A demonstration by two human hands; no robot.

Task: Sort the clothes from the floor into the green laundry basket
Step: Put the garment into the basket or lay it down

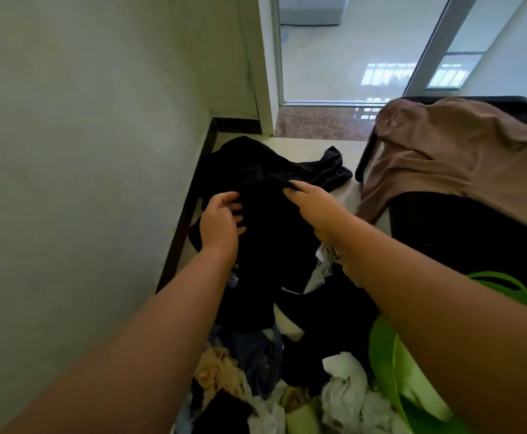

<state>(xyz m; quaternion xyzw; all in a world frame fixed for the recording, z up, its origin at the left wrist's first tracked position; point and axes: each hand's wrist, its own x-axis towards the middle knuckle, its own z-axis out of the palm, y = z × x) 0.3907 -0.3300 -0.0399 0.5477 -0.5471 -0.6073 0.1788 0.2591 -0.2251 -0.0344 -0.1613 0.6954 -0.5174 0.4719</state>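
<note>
The right hand (310, 203) is pinching a fold of the black garment (265, 220); the left hand (221, 220) is curling its fingers into the same cloth. Mixed clothes (287, 380) are lying below on the floor, against the green laundry basket (403, 374). A brown cloth (453, 151) is draping a dark basket (462, 233) beyond.

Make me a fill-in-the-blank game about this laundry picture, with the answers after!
1. Both hands, the left hand and the right hand, are holding up a garment whose colour is ____.
2. The laundry basket at the lower right is bright ____.
3. The cloth draped over the dark hamper on the right is ____ in colour.
4. The pile of clothes lies on the ____.

Answers: black; green; brown; floor
</note>
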